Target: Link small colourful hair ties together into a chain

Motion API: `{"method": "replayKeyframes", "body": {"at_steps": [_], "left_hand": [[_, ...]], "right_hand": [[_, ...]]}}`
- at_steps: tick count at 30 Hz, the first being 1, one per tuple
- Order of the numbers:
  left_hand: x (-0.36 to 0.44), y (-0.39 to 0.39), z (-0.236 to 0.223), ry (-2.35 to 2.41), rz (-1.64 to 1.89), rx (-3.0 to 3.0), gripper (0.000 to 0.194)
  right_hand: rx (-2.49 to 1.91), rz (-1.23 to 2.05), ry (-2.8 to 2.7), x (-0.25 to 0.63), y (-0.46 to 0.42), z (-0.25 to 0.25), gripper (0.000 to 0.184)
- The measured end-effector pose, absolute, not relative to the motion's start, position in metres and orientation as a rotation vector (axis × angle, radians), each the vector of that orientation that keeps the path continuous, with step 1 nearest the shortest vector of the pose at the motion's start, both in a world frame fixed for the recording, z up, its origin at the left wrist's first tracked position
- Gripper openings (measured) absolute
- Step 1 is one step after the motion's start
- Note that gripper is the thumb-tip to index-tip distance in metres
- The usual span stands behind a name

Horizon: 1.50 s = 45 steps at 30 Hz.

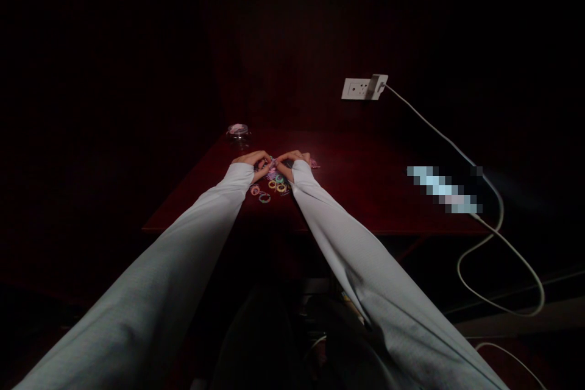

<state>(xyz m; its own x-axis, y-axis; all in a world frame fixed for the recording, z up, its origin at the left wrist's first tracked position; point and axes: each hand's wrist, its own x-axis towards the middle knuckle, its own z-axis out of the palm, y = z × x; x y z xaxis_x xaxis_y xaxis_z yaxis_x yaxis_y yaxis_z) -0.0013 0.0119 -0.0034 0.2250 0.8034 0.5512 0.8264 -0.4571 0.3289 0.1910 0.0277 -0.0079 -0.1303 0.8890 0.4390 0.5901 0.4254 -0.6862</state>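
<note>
Both my arms, in pale long sleeves, reach out over a dark red table [356,195]. My left hand [254,161] and my right hand [290,161] meet at the middle of the table, fingers curled and pinched together over a small pile of coloured elastic rings [273,183]. Each hand seems to pinch something small from the pile; it is too small and dim to name. Several loose rings lie just in front of the hands, toward me.
A small clear jar [238,131] with a pinkish top stands at the table's far left. A white wall socket [355,89] holds a charger [377,85]; its white cable [498,219] runs to a device [443,190] on the table's right and loops off the edge.
</note>
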Motion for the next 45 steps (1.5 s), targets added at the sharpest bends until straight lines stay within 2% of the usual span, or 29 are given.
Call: {"method": "replayKeyframes", "body": {"at_steps": [9, 20, 27, 38, 45], "left_hand": [[-0.001, 0.011, -0.004, -1.609, -1.086, -2.449, 0.033], [0.0, 0.011, -0.003, -1.646, -1.043, -2.424, 0.021], [0.003, 0.01, -0.003, -1.667, -1.072, -2.379, 0.01], [0.004, 0.009, -0.002, -1.681, -1.046, -2.376, 0.009], [0.004, 0.009, -0.003, -1.67, -1.034, -2.357, 0.01]], "right_hand": [[-1.269, 0.387, -1.894, 0.191, 0.028, -0.008, 0.009], [-1.276, 0.345, -1.921, 0.191, 0.024, -0.006, 0.011], [-1.317, 0.361, -1.896, 0.191, 0.021, -0.003, 0.006], [-1.353, 0.357, -1.892, 0.192, 0.016, 0.002, 0.007], [-1.347, 0.301, -1.93, 0.192, 0.013, 0.003, 0.017]]}}
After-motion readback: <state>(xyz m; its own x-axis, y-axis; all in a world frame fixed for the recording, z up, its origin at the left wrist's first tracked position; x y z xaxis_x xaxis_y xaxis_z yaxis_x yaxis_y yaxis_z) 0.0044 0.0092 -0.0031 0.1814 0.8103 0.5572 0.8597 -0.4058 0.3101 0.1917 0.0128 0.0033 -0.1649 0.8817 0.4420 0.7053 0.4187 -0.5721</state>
